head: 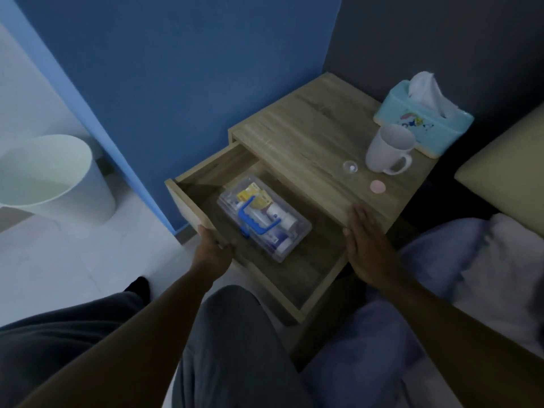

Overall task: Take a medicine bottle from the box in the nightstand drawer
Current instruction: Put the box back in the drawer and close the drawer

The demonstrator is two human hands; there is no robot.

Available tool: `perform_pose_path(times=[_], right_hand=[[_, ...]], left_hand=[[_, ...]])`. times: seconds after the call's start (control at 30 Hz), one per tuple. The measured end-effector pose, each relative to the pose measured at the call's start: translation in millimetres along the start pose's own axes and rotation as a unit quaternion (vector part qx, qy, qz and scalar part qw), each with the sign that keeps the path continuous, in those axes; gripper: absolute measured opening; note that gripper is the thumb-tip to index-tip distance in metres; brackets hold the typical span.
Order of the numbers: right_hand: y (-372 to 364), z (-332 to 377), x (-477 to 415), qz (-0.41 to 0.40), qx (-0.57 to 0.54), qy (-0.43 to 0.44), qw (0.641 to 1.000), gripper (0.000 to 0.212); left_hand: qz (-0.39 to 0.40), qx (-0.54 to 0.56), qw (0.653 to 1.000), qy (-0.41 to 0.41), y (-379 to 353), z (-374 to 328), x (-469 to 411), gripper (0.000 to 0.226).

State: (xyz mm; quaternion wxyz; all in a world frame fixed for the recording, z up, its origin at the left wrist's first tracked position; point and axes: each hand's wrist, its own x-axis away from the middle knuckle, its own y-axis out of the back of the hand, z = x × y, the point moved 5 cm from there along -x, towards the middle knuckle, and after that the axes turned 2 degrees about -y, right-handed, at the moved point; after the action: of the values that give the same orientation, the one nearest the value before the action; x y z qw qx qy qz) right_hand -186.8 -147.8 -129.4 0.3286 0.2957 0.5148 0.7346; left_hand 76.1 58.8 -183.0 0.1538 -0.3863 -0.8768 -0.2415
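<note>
Several medicine bottles (278, 220) are seen lying on their sides inside a clear plastic box (300, 231) with a blue handle (253, 217) on its closed lid. Yellow packets (250, 195) are packed at the box's far end. The box is set diagonally on the floor of the drawer (306, 272), just below the centre of the frame, nearer the drawer's left end.

The drawer is pulled out of the wooden nightstand (297, 142). Its front panel is gripped near the left end by the left hand (213, 250), with the fingers curled over the panel's top edge. The right hand (368, 242) is laid flat, fingers straight and close together, at the near edge of the nightstand's top surface, right of the box and apart from it. Nothing is held in it.

On the surface, toward the upper right of the frame, a white mug (388, 148) is stood just in front of a light blue tissue box (424, 125), from which a white tissue sticks up. A small clear cap (350, 166) and a pink round disc (377, 187) are placed nearer the drawer, left of and below the mug.

A pale waste bin (59, 178) is seen on the tiled floor at the left. Grey-trousered knees fill the bottom of the frame, and bedding (485, 260) lies at the right.
</note>
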Motion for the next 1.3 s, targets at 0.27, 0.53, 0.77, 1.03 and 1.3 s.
perform_pose_path(times=[0.27,0.53,0.77,1.03,1.3], right_hand=[[-5.0,-1.6,-0.2,-0.074,-0.018,0.004,0.997,0.050],[-10.4,-6.4,-2.4,-0.087,-0.021,0.003,0.996,0.051],[-10.7,-6.2,-2.8,-0.102,-0.034,0.000,0.994,0.051],[-9.6,-3.1,-0.9,-0.125,-0.026,0.000,0.992,0.057],[-12.1,-3.5,0.3,-0.126,-0.022,-0.005,0.992,0.054]], left_hand=[[0.014,0.032,0.999,-0.013,-26.6,-5.9,-19.4,0.082],[0.058,0.073,0.995,-0.024,-69.1,-36.7,-49.4,0.072],[0.071,0.120,0.990,-0.032,-108.5,-58.7,-80.2,0.069],[0.049,0.105,0.992,-0.052,-137.5,-78.8,-96.4,0.075],[0.061,0.099,0.993,-0.032,-146.8,-79.4,-104.1,0.069]])
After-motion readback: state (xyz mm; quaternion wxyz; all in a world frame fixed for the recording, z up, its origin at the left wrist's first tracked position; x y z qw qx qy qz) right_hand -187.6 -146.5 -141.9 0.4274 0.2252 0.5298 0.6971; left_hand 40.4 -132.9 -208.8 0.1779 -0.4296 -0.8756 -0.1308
